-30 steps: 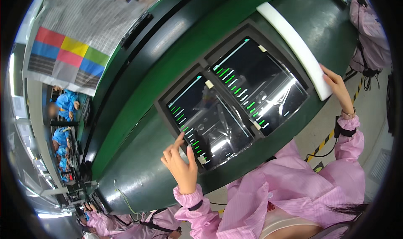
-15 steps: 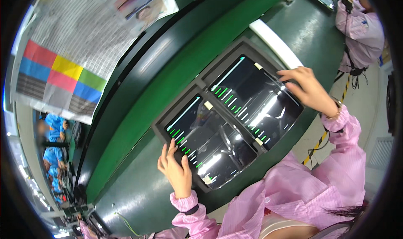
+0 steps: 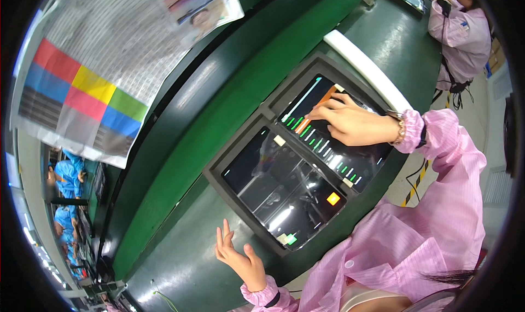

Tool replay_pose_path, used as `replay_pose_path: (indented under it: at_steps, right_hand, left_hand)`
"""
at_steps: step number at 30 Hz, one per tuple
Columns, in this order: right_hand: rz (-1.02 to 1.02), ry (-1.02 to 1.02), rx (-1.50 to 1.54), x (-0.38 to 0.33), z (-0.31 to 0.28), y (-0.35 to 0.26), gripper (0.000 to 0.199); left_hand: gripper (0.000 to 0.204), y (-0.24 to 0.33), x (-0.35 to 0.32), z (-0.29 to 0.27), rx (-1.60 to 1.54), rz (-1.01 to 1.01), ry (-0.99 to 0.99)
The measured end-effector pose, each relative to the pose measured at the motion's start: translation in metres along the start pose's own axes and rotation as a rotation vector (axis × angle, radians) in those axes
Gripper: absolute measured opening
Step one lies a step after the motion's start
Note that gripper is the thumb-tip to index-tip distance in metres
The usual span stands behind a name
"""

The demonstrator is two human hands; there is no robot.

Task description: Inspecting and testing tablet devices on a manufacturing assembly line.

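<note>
While the right hand [image 3: 350, 123] presses fingertips on the far tablet [image 3: 333, 131] and the left hand [image 3: 238, 254] hovers open, holding nothing, beside the near tablet [image 3: 281, 191], a stray brush risks false input.

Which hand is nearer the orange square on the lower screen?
Left. The left hand hovers open beside that screen, off the orange square; the right hand touches the upper screen.

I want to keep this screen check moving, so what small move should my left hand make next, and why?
Probably bring the left hand up onto the left tablet. It hovers open beside the tablet's near corner, touching nothing, while the right hand has fingertips on the right tablet, and an orange square shows on the left screen.
</note>
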State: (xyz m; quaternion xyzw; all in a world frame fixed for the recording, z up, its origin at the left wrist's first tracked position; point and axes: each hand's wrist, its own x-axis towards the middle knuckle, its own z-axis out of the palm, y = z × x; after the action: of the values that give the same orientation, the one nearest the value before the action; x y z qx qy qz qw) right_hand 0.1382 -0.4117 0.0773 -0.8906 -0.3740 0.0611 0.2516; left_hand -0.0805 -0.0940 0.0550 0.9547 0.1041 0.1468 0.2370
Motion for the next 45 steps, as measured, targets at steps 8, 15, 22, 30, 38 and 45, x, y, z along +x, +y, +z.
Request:
replay_pose_path:
  at_steps: [8, 15, 22, 30, 38, 45]
  right_hand:
    - [0.476, -0.547, 0.656, -0.003, 0.013, -0.051, 0.044]
    - [0.679, -0.289, 0.878, 0.008, 0.038, -0.054, 0.038]
    - [0.472, -0.226, 0.999, 0.021, 0.047, -0.061, 0.035]
    - [0.186, -0.006, 1.064, -0.006, 0.039, -0.068, 0.050]
    - [-0.098, 0.162, 1.142, -0.012, 0.036, -0.079, 0.051]
    - [-0.067, 0.814, 0.467, 0.017, 0.000, -0.096, 0.049]
  left_hand:
    - [0.042, -0.018, -0.033, -0.008, -0.114, -0.074, 0.076]
    - [0.042, -0.023, -0.046, -0.014, -0.177, -0.014, 0.041]
    - [0.032, -0.004, -0.046, 0.001, -0.518, -0.025, 0.008]
    - [0.050, 0.016, -0.039, 0.027, -1.303, -0.315, -0.043]
    - [0.060, 0.028, -0.048, 0.026, -1.927, -0.453, -0.219]
    - [0.065, 0.053, -0.059, 0.038, -1.800, -0.535, -0.215]
